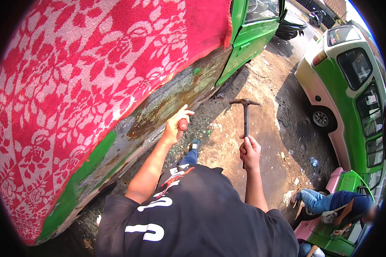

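Observation:
In my right hand (250, 152) is a hammer (246, 115) with a dark handle and a narrow head that tapers at one end. It is held upright, head away from me, over the ground. My left hand (174, 128) is closed round a tool with a rounded red handle (183, 124); the rest of this tool is hidden, so I cannot tell its kind. That hand is close to the scraped, rusty lower side panel (158, 109) of a green vehicle. A red and pink flower-patterned cloth (103, 64) covers the panel's upper part.
The vehicle's green door (248, 43) is beyond the cloth. On the right a green and white van (351, 81) is parked, with another person (330, 205) by a green and pink vehicle at lower right. Litter (314, 162) is scattered on the dirt ground (261, 128).

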Motion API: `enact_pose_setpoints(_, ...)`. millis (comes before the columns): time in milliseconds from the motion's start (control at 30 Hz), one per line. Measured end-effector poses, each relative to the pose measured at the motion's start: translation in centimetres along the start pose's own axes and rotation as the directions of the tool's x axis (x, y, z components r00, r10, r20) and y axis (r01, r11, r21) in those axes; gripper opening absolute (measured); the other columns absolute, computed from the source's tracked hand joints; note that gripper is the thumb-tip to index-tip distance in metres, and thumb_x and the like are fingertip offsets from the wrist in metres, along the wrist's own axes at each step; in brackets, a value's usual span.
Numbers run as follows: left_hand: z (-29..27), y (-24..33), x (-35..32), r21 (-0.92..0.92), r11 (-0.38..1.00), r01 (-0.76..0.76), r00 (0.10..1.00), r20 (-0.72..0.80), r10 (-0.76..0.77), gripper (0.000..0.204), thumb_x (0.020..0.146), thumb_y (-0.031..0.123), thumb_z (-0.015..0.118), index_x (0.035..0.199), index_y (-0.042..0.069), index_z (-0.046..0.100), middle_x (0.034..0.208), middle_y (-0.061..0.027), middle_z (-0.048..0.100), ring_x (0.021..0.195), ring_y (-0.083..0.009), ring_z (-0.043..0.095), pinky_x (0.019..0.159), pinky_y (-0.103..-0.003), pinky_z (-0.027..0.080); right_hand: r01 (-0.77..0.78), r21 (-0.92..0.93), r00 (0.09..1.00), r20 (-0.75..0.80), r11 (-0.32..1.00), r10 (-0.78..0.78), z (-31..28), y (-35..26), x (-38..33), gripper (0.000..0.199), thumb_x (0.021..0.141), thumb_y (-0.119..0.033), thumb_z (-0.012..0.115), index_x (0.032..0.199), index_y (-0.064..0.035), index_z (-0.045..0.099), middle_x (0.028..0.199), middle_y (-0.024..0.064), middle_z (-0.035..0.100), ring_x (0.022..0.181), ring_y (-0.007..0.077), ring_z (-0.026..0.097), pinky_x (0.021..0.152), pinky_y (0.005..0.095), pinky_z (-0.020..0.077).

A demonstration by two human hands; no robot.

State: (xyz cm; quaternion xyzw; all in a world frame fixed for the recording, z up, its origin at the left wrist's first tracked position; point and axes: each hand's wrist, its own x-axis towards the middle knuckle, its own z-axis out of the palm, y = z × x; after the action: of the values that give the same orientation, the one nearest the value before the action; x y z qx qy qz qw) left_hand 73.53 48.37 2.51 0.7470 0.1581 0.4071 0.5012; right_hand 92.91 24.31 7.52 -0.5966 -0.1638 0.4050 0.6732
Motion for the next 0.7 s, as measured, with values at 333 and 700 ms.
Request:
enact_pose_setpoints(333, 7.2, -11.0, 8.1, 0.003, 0.999, 0.05, 0.976, 0.21, -0.05, 0.027, 0.069, -0.013, 0.059, 0.088, 0.006, 0.056, 0.115, -0.0086, 0.064, 0.132, -0.0367, 0.044, 0.108, -0.043, 0.037, -0.046, -0.166, 0.998, -0.06, 0.985, 0.036, -3.1, -2.1, 11.2, 0.022, 0.099, -0.022, 0.053, 0.106, -0.0029, 0.061, 0.056, -0.0079, 0.038, 0.043, 0.0006, 0.029, 0.039, 0.0198, 0.0215)
enact_pose_setpoints(700, 14.0, -19.1, 12.5, 0.296, 0.937, 0.187, 0.936, 0.236, -0.261, 0.029, 0.069, -0.011, 0.062, 0.093, 0.005, 0.063, 0.113, -0.008, 0.068, 0.124, -0.0321, 0.053, 0.103, -0.04, 0.045, -0.205, -0.066, 0.979, -0.022, 0.976, 0.204, -9.4, -0.9, 21.3, 0.019, 0.097, -0.019, 0.056, 0.102, -0.0012, 0.062, 0.062, -0.0078, 0.042, 0.049, 0.0014, 0.034, 0.043, 0.0197, 0.0244)
